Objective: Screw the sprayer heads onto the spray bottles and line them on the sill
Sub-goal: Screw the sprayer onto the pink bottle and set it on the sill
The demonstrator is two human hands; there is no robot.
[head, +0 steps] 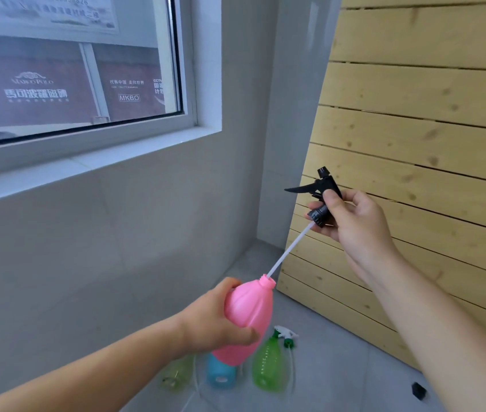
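My left hand [215, 319] grips a pink spray bottle [247, 310] around its body, with the open neck tilted up and to the right. My right hand [351, 221] holds a black sprayer head [323, 193] up in the air. Its white dip tube [291, 248] runs down to the left, and the tip sits in the pink bottle's mouth. The head's collar is well apart from the neck. The white window sill [87, 162] runs across the upper left with nothing on it.
On the grey floor below stand a green bottle [268, 367], a blue bottle [221, 373] and a pale yellow-green bottle [176, 374]. A white-and-green sprayer head [286, 336] lies by the green bottle. A small black piece [418, 391] lies at the right. A wooden slat panel [414, 144] leans on the right.
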